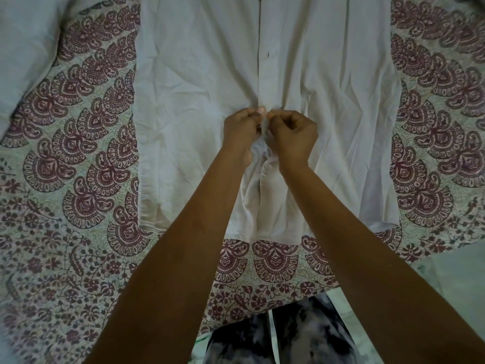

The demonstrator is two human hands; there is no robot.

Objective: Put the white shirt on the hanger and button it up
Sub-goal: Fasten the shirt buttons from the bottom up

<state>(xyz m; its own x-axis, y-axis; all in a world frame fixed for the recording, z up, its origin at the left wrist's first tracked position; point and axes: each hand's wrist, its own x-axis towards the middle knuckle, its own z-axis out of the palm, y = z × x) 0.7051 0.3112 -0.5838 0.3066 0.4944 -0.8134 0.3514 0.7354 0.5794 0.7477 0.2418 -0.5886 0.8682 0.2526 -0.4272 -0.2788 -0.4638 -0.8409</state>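
White shirt [199, 82] lies spread flat, front side up, on a patterned bedspread [78, 158] printed with maroon fan shapes and small flowers, its hem toward the person and its upper part running off the top of the view. The front strip with the buttonholes [263, 61] runs straight up the middle, and one dark buttonhole shows partway up it. Both bare hands meet on this strip at about mid-height. The left hand [241, 130] has its fingers curled and its thumb pressed against them, pinching the edge of the cloth. The right hand [291, 135] is closed in a loose fist, thumb and fingertips clamped on the same strip, so the two hands touch or nearly touch at the thumbs. The cloth puckers into small folds around the grip. Just below the hands a small pale button [270, 166] shows on the strip, and under it the two front halves part slightly down to the hem. A sleeve of the shirt [26, 48] lies out at the upper left. Dark mottled trousers [288, 337] show at the bottom edge.
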